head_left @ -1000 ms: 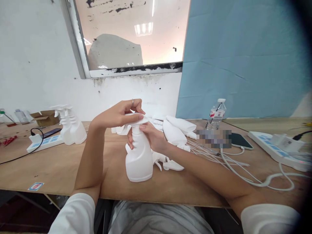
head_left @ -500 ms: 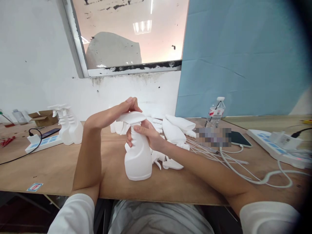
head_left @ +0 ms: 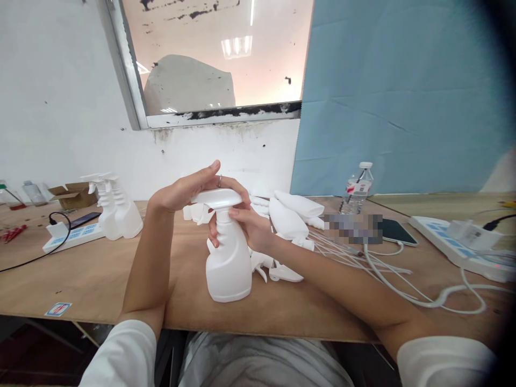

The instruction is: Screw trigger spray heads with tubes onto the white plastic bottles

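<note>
R hand [head_left: 258, 231] grips neck of curvy white plastic bottle [head_left: 228, 271], long axis approx. vert., L hand [head_left: 191, 187] curled over glossy white plastic trigger head [head_left: 217, 199] directly above, hold unclear.

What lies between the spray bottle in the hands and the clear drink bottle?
In the head view, the right hand and, beyond it, white bottles lying on the table come between the spray bottle and the drink bottle.

Spray bottle [head_left: 229, 269]: plain white
Sleeves [head_left: 121, 352]: white
Table [head_left: 97, 290]: brown
Sheet, 2 o'clock [head_left: 403, 97]: blue
Power strip, 9 o'clock [head_left: 85, 234]: white, blue
</note>
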The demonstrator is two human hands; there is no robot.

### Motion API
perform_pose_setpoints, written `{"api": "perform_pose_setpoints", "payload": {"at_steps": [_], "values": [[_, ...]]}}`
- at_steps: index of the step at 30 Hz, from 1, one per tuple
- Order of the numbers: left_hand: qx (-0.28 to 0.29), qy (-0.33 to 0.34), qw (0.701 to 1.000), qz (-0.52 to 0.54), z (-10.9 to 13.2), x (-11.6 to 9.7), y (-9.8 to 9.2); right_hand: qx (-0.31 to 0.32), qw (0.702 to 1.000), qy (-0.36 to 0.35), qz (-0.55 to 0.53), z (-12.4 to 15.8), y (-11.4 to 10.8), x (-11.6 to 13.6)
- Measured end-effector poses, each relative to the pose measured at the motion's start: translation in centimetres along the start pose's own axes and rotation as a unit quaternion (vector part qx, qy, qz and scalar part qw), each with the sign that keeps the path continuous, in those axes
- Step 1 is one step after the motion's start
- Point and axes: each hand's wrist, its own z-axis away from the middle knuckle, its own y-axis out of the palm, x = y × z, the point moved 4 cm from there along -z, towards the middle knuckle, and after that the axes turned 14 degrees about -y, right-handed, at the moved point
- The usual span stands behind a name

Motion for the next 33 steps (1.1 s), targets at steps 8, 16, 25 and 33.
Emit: {"api": "perform_pose_setpoints", "payload": {"at_steps": [8, 16, 25, 33], "values": [[0.043, 0.002, 0.999, 0.015, 0.2, -0.2, 0.6, -0.004, 1.000, -0.005, 0.010, 0.0, -0.1, 0.1], [0.091, 0.015, 0.995, 0.043, 0.2, -0.6, 1.1, 0.000, 1.000, -0.001, 0.026, -0.1, 0.0, 0.0], [0.064, 0.003, 0.998, 0.029, 0.0, -0.1, 0.7, 0.000, 1.000, 0.012, 0.000, 0.0, -0.6, -0.4], [0.077, 0.007, 0.996, 0.036, -0.2, -0.2, 0.9, -0.021, 0.999, -0.021, 0.038, -0.1, 0.0, 0.1]]}}
